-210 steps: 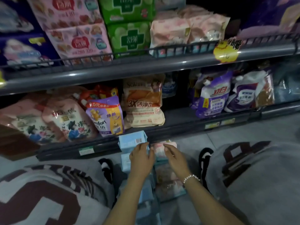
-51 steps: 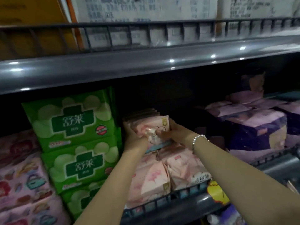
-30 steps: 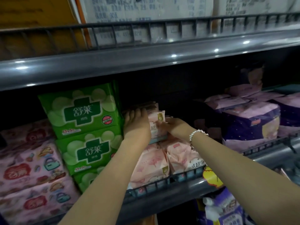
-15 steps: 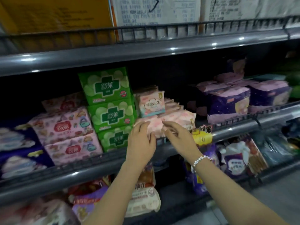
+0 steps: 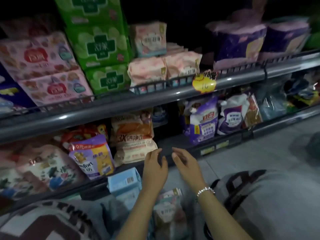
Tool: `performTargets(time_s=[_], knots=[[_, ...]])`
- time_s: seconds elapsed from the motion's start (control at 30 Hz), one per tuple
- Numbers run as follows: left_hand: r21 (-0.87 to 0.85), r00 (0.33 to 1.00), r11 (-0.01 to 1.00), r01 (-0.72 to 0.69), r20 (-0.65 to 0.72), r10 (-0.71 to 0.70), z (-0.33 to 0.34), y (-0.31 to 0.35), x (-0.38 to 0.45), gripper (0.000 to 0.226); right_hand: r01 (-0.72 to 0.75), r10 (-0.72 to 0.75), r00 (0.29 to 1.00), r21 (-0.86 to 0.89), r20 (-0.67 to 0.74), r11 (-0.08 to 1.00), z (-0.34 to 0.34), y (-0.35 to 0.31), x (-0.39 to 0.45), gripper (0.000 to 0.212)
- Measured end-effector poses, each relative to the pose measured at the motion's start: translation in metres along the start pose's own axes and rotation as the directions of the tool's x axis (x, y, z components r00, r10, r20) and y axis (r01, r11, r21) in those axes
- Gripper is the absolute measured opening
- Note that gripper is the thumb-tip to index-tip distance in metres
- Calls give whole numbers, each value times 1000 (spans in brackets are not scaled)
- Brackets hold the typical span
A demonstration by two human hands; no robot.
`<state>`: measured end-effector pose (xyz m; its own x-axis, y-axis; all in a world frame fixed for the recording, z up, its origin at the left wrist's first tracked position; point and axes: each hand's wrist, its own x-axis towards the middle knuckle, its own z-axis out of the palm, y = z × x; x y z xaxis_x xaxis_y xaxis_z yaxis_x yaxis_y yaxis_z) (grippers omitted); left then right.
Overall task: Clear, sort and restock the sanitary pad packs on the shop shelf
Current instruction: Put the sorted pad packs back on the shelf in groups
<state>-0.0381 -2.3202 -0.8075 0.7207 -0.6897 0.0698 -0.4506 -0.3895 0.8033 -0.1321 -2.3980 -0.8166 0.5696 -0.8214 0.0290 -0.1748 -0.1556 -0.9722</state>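
While both hands hover empty before the lower shelf:
Left hand [image 5: 154, 168]: grip spread, holding nothing.
Right hand [image 5: 186, 164]: grip spread, holding nothing.
Pink pad packs [image 5: 147, 71]: behind the upper shelf's [image 5: 121, 104] front rail.
Blue pack [image 5: 123, 181]: below the lower shelf's front edge.

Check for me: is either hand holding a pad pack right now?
No: the left hand and right hand both hang open and empty in front of the lower shelf, above the light blue pack.

Upper shelf [image 5: 155, 99]: pink packs [image 5: 43, 71], green packs [image 5: 102, 49], pale pink packs [image 5: 164, 68], purple packs [image 5: 242, 47]. Lower shelf [image 5: 173, 144]: refill pouches [image 5: 204, 122]. Floor [image 5: 259, 153]: blue packs [image 5: 124, 184].
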Motion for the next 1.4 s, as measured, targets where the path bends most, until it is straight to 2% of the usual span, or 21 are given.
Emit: performTargets(time_s=[0.13,0.23,0.33,0.43,0.53,0.63,0.7,0.77,0.87,0.97,1.07,1.13,1.23,1.27,1.33,1.4], knots=[[12,973,980,201,116,-201,39,-52,-20,36,-149,149,989,-20,9,989,9,66,-19,17],[68,913,931,359,180,-365,63,-89,-33,36,-272,273,962,-48,16,961,13,115,-28,17],[80,858,884,460,216,-466,81,-114,-40,30,-379,384,922,-82,52,922,15,152,-30,16],[65,821,852,520,237,-519,97,-131,-47,36,-459,466,883,-105,52,882,19,180,-28,22],[97,750,799,594,292,-593,114,-150,-51,41,-537,548,835,-130,60,833,25,204,-26,29],[142,707,756,639,279,-650,132,-172,-55,67,-589,606,791,-167,82,791,31,223,-27,33],[166,647,686,708,236,-725,140,-180,-57,63,-601,622,779,-191,76,776,34,240,-32,32],[168,625,654,738,197,-755,145,-187,-56,57,-634,651,753,-163,94,756,39,257,-39,30],[212,614,647,732,205,-762,143,-184,-49,59,-691,688,708,-48,158,721,41,262,-47,25],[147,541,571,807,204,-816,144,-184,-46,63,-758,738,653,129,170,640,33,262,-47,21],[-85,555,551,830,217,-803,153,-191,-46,64,-795,781,593,295,196,530,18,259,-43,27],[-283,523,454,845,259,-812,157,-191,-42,71,-781,783,591,383,195,494,11,256,-39,29],[-449,487,332,830,291,-824,163,-183,-38,78,-699,767,624,544,148,464,13,249,-33,31],[-501,487,293,814,315,-815,167,-181,-37,69,-675,776,620,582,114,453,14,247,-30,42],[-506,462,215,835,434,-773,171,-171,-35,54,-650,765,639,590,82,479,16,246,-23,76],[-413,453,266,871,469,-758,174,-165,-30,62,-636,752,659,524,-15,567,14,244,-15,91]])
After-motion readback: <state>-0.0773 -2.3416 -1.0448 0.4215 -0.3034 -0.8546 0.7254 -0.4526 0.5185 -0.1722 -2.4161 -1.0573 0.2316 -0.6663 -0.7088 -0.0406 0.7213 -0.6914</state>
